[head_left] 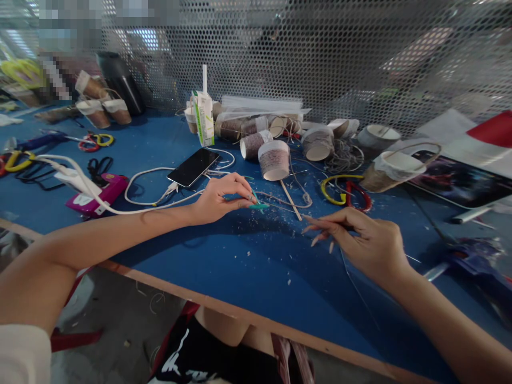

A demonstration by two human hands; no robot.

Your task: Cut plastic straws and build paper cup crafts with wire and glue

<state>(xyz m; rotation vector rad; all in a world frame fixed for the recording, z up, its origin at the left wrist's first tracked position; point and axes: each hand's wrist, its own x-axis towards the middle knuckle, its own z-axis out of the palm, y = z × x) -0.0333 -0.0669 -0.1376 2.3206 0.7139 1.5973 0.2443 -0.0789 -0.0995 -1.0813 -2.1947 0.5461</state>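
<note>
Left hand (222,198) found pinching teal tool (259,205) over blue surface (224,266); right hand (360,240) pinching thin wire (280,205), fingers partly spread, near scissors (346,191).

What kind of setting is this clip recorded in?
Probably a handicraft workbench in a workshop: a blue table crowded with twine-wrapped paper cups, scissors and scraps, backed by a perforated metal screen. The left hand pinches a small teal piece.

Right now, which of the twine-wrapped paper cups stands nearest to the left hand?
The upside-down cup just beyond the left hand, right of the phone. Its open rim faces the table, and the other cups sit farther back toward the mesh wall.
</note>
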